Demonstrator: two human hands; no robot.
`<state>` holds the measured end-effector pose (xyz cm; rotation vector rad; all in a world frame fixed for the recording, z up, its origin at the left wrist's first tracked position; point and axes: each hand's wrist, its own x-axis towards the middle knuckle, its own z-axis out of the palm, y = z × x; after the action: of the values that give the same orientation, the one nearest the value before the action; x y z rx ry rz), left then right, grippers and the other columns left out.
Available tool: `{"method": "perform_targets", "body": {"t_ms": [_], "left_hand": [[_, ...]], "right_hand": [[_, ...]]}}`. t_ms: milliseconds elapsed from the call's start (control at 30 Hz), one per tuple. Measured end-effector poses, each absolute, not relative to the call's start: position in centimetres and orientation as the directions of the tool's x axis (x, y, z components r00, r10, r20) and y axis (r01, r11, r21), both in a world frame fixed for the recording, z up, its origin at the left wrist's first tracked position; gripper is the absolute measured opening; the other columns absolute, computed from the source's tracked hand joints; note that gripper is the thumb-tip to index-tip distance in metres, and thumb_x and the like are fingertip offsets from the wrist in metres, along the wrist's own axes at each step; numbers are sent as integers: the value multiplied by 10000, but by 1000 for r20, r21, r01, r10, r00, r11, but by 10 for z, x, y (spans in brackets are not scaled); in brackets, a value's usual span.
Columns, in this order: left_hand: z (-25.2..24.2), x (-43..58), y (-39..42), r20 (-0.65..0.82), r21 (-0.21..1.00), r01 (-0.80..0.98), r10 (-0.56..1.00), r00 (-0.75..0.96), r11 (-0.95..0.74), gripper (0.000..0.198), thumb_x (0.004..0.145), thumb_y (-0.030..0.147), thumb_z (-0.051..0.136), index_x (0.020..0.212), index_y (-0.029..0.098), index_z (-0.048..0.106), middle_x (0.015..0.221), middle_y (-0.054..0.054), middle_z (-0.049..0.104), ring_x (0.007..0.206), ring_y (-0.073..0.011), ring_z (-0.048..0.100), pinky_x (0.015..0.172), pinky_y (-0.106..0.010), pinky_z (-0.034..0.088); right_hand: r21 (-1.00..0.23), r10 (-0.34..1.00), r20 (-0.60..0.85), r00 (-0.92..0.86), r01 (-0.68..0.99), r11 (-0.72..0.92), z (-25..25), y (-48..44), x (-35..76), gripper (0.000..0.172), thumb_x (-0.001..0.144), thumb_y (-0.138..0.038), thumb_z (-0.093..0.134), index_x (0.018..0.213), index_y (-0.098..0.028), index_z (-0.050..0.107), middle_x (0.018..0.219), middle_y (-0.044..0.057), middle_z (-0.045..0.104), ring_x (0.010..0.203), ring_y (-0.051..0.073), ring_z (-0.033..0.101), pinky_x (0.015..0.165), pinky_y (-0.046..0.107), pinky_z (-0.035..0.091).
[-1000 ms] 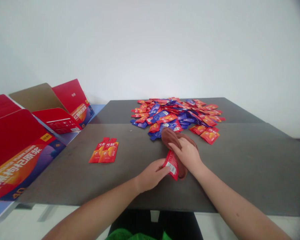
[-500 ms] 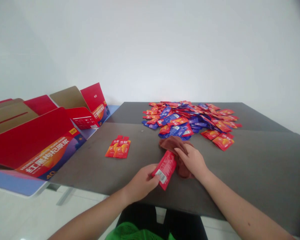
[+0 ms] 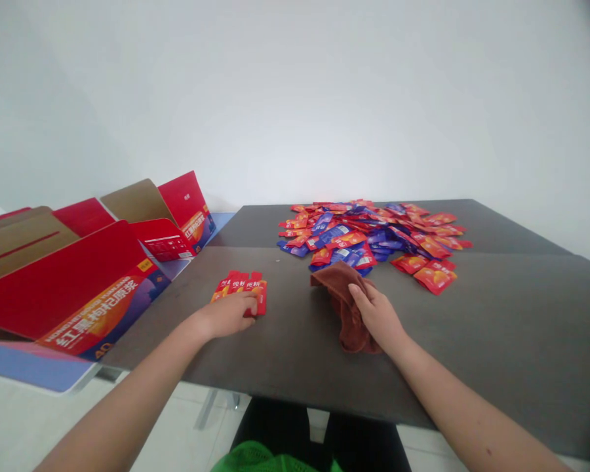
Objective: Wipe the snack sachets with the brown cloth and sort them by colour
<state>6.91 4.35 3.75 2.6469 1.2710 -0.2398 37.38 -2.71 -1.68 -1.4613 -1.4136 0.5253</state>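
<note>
My left hand rests at the lower part of a short row of red sachets on the left of the table. Its curled fingers are on the rightmost red sachet, partly hiding the row's lower ends. A crumpled brown cloth hangs from my right hand, its thumb on top and fingers behind the fabric. Beyond the cloth spreads a heap of red and blue sachets. Several red sachets lie loose at the heap's near right side.
Large red cartons with raised flaps stand to the left on a blue-topped surface, beside the dark table. A white wall rises behind the table. The table's front edge is close to my lap.
My left hand has carried the red sachet from the cloth leftward to the row, which now shows one more sachet. My right hand keeps the cloth in about the same place.
</note>
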Motion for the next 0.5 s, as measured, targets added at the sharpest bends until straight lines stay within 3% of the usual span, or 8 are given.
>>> {"method": "perform_targets", "body": {"t_ms": [100, 200, 267, 500], "left_hand": [[49, 90, 51, -147, 66, 794, 781, 606, -604, 201, 841, 210, 484, 939, 195, 659, 1090, -87, 677, 984, -238, 645, 864, -328, 470], [48, 128, 68, 40, 13, 789, 789, 613, -614, 371, 862, 220, 476, 1221, 187, 563, 1278, -116, 603, 1144, -263, 586, 961, -357, 430], [40, 159, 85, 89, 35, 756, 755, 649, -654, 475, 868, 220, 479, 1343, 198, 468, 1371, -107, 539, 1212, -258, 545, 1002, -357, 410], [6, 243, 154, 211, 77, 733, 730, 650, -676, 471, 919, 183, 388, 1381, 97, 408, 1432, -166, 457, 1298, -246, 457, 1051, -353, 374]], "right_hand": [[-802, 948, 300, 103, 566, 192, -18, -27, 370, 427, 904, -516, 431, 997, -206, 709, 999, 85, 722, 964, 269, 650, 858, 388, 478], [-723, 971, 232, -51, 659, 207, -21, -27, 366, 405, 906, -515, 443, 972, -222, 715, 974, 75, 729, 933, 265, 659, 842, 387, 472], [-707, 975, 204, -86, 676, 207, -23, -26, 365, 412, 910, -516, 442, 1016, -224, 712, 1002, 75, 726, 955, 264, 657, 848, 381, 467], [-750, 976, 212, -46, 632, 193, -24, -23, 371, 407, 917, -507, 441, 1050, -227, 705, 1036, 65, 726, 977, 243, 657, 857, 361, 470]]}}
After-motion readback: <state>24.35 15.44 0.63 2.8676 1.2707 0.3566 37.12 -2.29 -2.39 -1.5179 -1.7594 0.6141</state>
